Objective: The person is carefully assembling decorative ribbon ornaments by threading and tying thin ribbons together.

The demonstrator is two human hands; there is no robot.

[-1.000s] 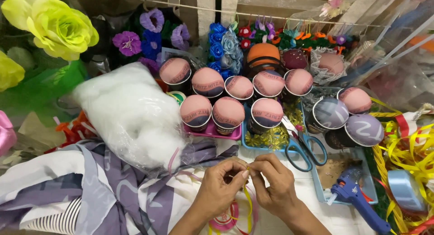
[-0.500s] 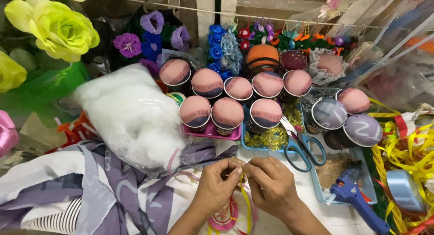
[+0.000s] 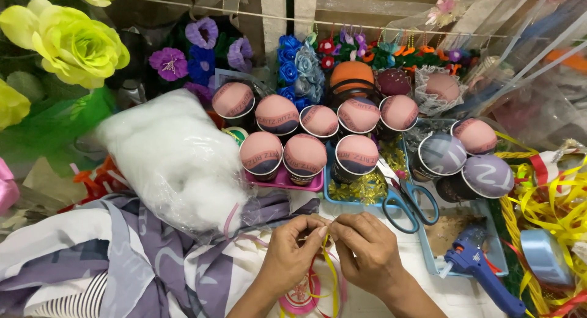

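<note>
We see the left hand [image 3: 292,252] and right hand [image 3: 367,251] meeting fingertip to fingertip, both pinched on a thin yellow ribbon [image 3: 331,272] that hangs below the fingers; blue-handled scissors [image 3: 408,202] lie to their right.

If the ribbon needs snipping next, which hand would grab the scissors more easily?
Probably the right hand. The blue-handled scissors lie just above and to its right, while the left hand sits further away. Both pinch the thin yellow ribbon.

Left hand [image 3: 292,257], right hand [image 3: 367,254]: bare, no sleeves, rings or gloves visible.
</note>
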